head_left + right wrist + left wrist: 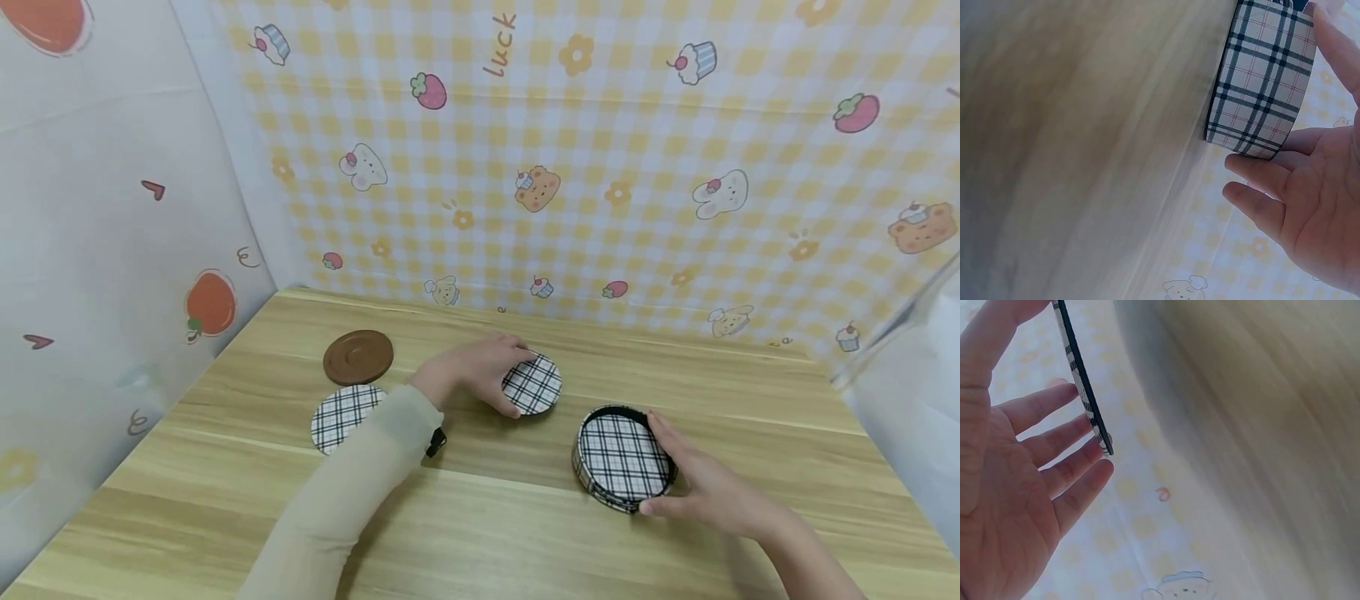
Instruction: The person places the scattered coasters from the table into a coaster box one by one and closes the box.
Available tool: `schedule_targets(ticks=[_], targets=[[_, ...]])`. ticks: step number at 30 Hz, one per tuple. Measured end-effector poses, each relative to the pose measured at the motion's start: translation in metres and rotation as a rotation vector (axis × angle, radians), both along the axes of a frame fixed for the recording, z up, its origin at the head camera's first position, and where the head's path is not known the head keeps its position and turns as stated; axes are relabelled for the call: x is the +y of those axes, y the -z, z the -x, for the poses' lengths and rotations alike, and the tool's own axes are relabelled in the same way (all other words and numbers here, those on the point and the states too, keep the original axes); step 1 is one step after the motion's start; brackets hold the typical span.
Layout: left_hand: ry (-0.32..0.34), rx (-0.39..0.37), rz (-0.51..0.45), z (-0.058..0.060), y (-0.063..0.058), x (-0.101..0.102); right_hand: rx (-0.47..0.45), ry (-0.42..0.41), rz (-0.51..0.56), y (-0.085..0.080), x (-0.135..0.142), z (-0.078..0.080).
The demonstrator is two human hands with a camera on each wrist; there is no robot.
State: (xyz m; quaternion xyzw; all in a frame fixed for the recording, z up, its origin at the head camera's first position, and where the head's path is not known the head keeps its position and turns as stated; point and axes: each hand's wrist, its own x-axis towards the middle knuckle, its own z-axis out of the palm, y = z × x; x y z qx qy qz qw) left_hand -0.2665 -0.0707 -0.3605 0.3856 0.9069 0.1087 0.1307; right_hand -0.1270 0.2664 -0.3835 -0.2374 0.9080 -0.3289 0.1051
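My left hand point(482, 371) holds a round plaid coaster point(534, 384) by its edge, thumb on the near side and fingers on the far side. In the left wrist view the coaster point(1082, 381) shows edge-on, thin, with a dark underside. To its right stands a round plaid coaster holder point(582, 472) with a black inner wall. A plaid disc point(624, 457) lies inside it. My right hand point(708, 493) grips the holder's right side between thumb and fingers. The right wrist view shows the holder's tall checked wall point(1263, 78) between the thumb and fingers.
A brown round coaster point(358, 357) lies at the back left of the wooden table point(480, 533). Another plaid coaster point(341, 417) lies in front of it, partly hidden by my left sleeve point(360, 483). A patterned cloth point(570, 150) hangs behind the table.
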Motion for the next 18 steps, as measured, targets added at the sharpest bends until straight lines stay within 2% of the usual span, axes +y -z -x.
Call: schedule_targets(ticks=[10, 18], targets=[[0.066, 0.011, -0.047, -0.018, -0.013, 0.016, 0.016, 0.003, -0.004, 0.0, 0.0, 0.001], [0.129, 0.045, -0.005, -0.034, -0.02, 0.033, 0.005, 0.005, -0.001, 0.002, -0.001, 0.001]])
